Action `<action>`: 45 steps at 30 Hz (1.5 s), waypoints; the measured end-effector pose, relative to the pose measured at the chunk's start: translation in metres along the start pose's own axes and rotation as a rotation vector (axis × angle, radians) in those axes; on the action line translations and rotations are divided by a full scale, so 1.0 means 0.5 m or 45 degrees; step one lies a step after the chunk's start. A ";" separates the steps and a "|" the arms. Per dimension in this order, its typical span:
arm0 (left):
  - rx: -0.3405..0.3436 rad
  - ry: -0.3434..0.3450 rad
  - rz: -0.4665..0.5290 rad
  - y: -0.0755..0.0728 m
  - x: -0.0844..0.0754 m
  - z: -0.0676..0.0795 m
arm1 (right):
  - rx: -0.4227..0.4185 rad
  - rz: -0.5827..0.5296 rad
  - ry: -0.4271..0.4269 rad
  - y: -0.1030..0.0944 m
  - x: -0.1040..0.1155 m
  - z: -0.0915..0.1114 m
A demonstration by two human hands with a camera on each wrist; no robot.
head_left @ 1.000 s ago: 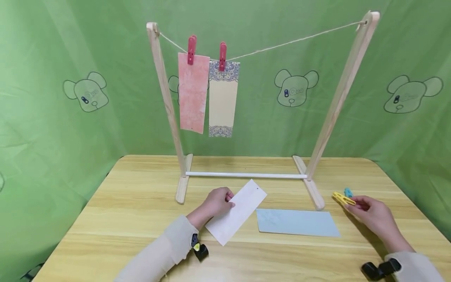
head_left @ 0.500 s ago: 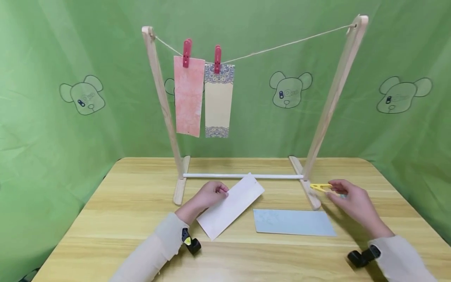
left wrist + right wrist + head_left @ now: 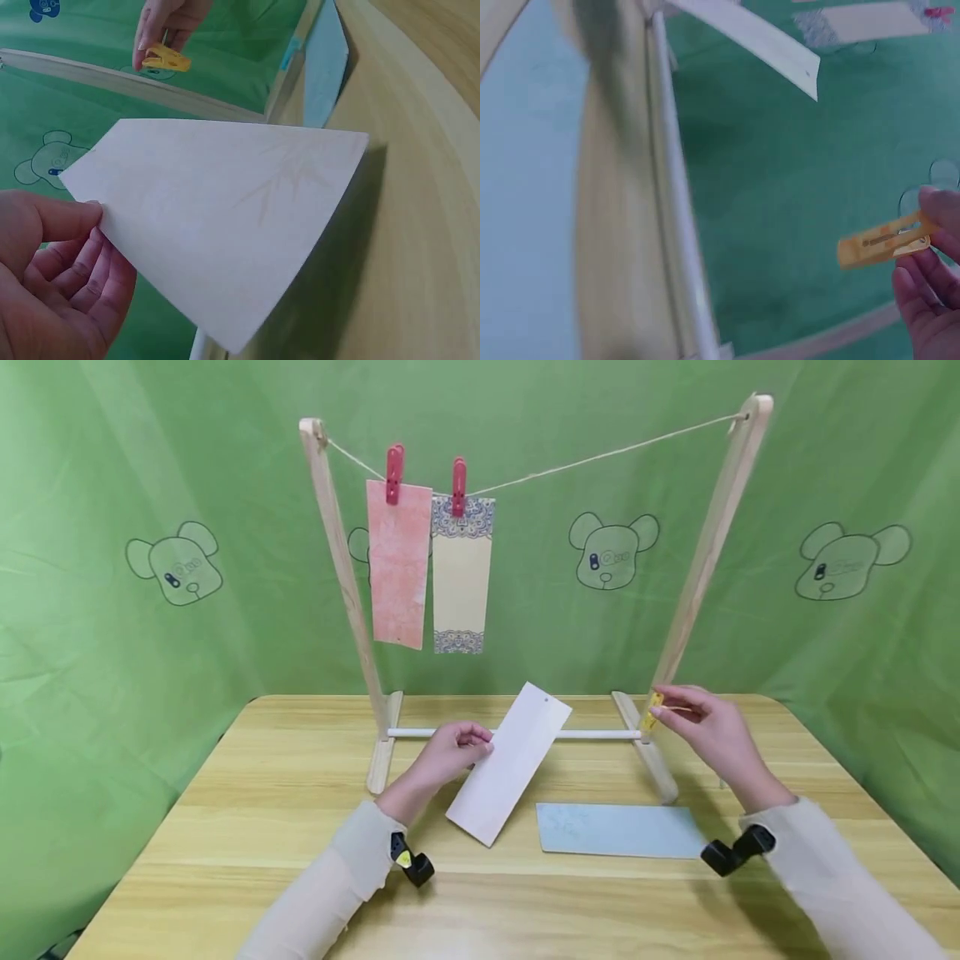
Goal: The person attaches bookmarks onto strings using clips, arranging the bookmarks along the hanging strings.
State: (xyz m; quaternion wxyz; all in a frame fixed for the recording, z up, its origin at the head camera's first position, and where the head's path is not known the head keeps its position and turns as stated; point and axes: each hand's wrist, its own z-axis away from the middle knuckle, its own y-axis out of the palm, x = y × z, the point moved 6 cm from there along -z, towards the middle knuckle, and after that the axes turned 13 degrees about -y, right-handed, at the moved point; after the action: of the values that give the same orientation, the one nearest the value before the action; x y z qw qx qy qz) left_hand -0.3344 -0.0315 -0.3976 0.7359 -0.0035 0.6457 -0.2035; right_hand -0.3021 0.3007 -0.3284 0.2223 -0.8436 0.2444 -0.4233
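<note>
My left hand (image 3: 448, 755) pinches a pale white card (image 3: 512, 762) by its left long edge, thumb on the near face. The card tilts upward off the table, and a small hole shows near its top corner. In the left wrist view a faint leaf print marks the card (image 3: 225, 202). My right hand (image 3: 716, 735) pinches a yellow clothespin (image 3: 652, 712) between thumb and fingers, in front of the rack's right post. The right wrist view shows the clothespin (image 3: 885, 238) by its handle end in my fingertips. A light blue card (image 3: 618, 830) lies flat on the table.
A wooden rack (image 3: 701, 560) with a sagging string (image 3: 600, 454) stands at the back. From the string hang a pink card (image 3: 399, 568) and a patterned cream card (image 3: 461, 581), each under a red clothespin (image 3: 458, 487). A white rod (image 3: 600, 734) joins the rack's feet.
My left hand has lifted the white card from the table and tipped it up. My right hand has carried the yellow clothespin leftward and upward, away from the blue clothespin.
</note>
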 end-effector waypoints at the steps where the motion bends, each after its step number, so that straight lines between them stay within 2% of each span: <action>1: -0.005 0.001 0.016 0.000 -0.004 -0.001 | 0.013 -0.014 0.011 0.001 0.006 -0.010; 7: 0.002 0.023 0.092 0.001 -0.030 -0.001 | 0.041 -0.198 0.123 -0.001 0.041 -0.071; 13: -0.008 0.058 0.185 -0.005 -0.069 0.005 | 0.043 -0.286 0.176 -0.011 0.075 -0.118; 18: -0.036 0.092 0.263 -0.016 -0.102 0.005 | 0.067 -0.323 0.171 -0.013 0.119 -0.158; 24: -0.051 0.143 0.285 -0.019 -0.146 0.004 | 0.082 -0.316 0.181 -0.024 0.175 -0.213; 32: -0.099 0.156 0.310 -0.022 -0.189 0.001 | 0.053 -0.384 0.132 -0.040 0.251 -0.279; 39: -0.169 0.211 0.329 -0.035 -0.225 -0.004 | 0.007 -0.458 0.134 -0.059 0.312 -0.322; 45: -0.224 0.258 0.331 -0.046 -0.248 -0.014 | -0.057 -0.468 0.109 -0.068 0.357 -0.357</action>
State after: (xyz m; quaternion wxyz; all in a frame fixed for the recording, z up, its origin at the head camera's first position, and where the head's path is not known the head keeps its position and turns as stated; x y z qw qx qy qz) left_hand -0.3580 -0.0129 -0.2747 0.6841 0.0361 0.7269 -0.0488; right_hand -0.3481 0.1902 -0.1036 0.1119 -0.8601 0.1048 -0.4866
